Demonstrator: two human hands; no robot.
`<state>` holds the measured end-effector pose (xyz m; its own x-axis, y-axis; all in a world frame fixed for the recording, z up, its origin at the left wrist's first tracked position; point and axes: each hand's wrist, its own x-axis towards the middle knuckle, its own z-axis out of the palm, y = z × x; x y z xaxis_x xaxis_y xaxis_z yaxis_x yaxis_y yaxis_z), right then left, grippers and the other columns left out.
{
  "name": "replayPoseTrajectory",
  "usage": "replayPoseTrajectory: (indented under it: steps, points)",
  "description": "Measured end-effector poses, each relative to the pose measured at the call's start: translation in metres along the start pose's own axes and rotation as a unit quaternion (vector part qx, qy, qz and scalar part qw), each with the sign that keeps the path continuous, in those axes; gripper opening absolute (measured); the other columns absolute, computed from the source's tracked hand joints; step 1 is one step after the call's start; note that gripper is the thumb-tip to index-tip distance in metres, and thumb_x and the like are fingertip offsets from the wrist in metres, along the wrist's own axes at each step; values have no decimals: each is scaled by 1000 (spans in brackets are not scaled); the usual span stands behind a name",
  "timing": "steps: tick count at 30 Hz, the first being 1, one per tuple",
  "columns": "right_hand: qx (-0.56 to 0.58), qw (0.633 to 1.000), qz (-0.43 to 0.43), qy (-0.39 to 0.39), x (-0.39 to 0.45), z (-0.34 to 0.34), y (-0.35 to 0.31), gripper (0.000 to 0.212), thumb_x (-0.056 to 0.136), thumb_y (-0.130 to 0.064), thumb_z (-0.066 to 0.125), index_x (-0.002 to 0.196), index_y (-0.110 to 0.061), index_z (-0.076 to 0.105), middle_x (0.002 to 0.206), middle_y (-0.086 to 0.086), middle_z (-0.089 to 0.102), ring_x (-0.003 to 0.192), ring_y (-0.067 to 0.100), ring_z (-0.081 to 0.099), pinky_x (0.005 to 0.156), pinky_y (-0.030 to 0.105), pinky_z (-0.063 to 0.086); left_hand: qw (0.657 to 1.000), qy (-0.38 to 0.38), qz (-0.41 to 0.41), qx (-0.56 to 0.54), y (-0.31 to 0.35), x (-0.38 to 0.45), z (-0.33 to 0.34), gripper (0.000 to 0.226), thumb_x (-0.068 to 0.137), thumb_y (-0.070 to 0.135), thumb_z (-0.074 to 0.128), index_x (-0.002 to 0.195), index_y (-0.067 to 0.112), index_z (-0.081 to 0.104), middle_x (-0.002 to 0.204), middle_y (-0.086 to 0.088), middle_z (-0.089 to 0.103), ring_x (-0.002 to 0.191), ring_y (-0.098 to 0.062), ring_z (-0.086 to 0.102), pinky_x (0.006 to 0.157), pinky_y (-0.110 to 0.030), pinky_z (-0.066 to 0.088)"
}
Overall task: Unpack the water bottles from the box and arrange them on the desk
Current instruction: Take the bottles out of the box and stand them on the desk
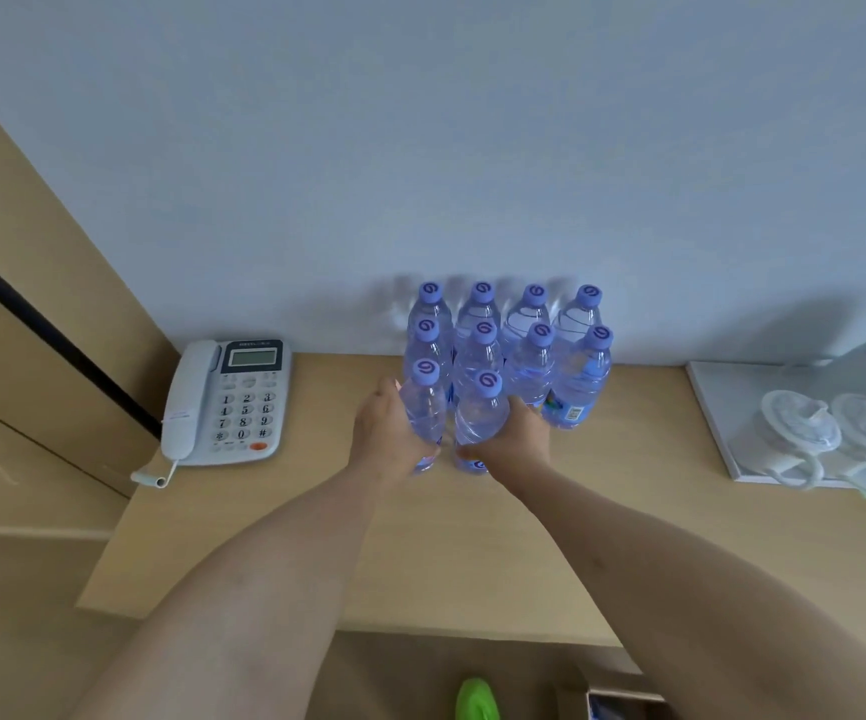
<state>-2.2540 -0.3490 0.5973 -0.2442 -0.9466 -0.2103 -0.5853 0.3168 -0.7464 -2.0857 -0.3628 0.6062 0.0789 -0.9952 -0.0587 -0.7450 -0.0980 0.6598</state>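
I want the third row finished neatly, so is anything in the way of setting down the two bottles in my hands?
Nothing visible blocks them. The left hand grips one bottle and the right hand another, both already at the front of the bottle group. The desk around them is bare; the phone sits well left.
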Motion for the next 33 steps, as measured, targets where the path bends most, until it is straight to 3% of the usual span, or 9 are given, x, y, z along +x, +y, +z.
replayPoseTrajectory:
  steps: [7, 12, 15, 19, 21, 25, 28, 33]
  points:
    - [-5, 1000, -8, -10, 15, 8, -3, 73, 41, -33, 93, 98, -21, 49, 100, 0, 55, 94, 19, 52, 79, 37, 52, 999, 11, 2, -42, -5, 7, 8, 86, 39, 30, 96, 102, 19, 38, 97, 5, 50, 83, -16, 52, 57, -20, 34]
    - [-27, 999, 5, -20, 14, 8, -2, 83, 44, -36, 94, 112, -16, 49, 107, 3, 54, 96, 20, 50, 81, 34, 48, 999, 15, 9, -47, -8, 4, 11, 95, 39, 30, 98, 114, 10, 43, 104, 4, 48, 89, -15, 49, 69, -25, 37]
    - [-33, 999, 18, -36, 11, 3, -5, 84, 48, -30, 92, 117, -15, 45, 110, 5, 55, 97, 22, 52, 73, 31, 46, 999, -6, 12, -40, -6, 4, 9, 91, 46, 26, 96, 118, 8, 43, 111, -2, 53, 94, -19, 54, 74, -27, 40]
    - [-54, 998, 22, -30, -1, -4, -10, 72, 55, -26, 88, 109, -17, 41, 107, 6, 56, 89, 22, 53, 59, 27, 39, 999, -23, 18, -27, 0, 2, 3, 84, 53, 22, 93, 120, 4, 45, 115, -7, 57, 101, -25, 59, 78, -32, 48]
    - [-71, 997, 21, -21, -9, -10, -12, 70, 57, -28, 87, 110, -18, 42, 107, 4, 54, 88, 22, 52, 61, 28, 39, 999, -24, 27, -14, 6, -2, -3, 86, 54, 20, 91, 124, 6, 42, 119, -7, 55, 106, -27, 57, 83, -37, 50]
    - [-79, 997, 18, 5, -31, -27, -13, 79, 58, -27, 87, 123, -19, 43, 117, 5, 49, 93, 20, 48, 69, 29, 39, 996, -6, 79, 35, 18, -13, -26, 83, 57, 24, 80, 127, 15, 37, 117, -4, 52, 106, -30, 51, 81, -42, 51]
    - [-88, 996, 11, 20, -47, -42, -16, 90, 58, -32, 89, 133, -21, 40, 124, 6, 47, 109, 25, 51, 75, 30, 40, 991, 18, 108, 72, 28, -21, -43, 80, 61, 32, 74, 130, 20, 37, 123, -5, 47, 112, -31, 45, 87, -43, 48]
    - [-114, 991, 3, 70, -87, -75, -15, 88, 58, -38, 89, 131, -26, 41, 125, 6, 47, 112, 24, 51, 77, 30, 41, 972, 23, 196, 128, 58, -44, -61, 83, 65, 29, 73, 139, 27, 34, 135, -2, 39, 125, -32, 36, 94, -43, 44]
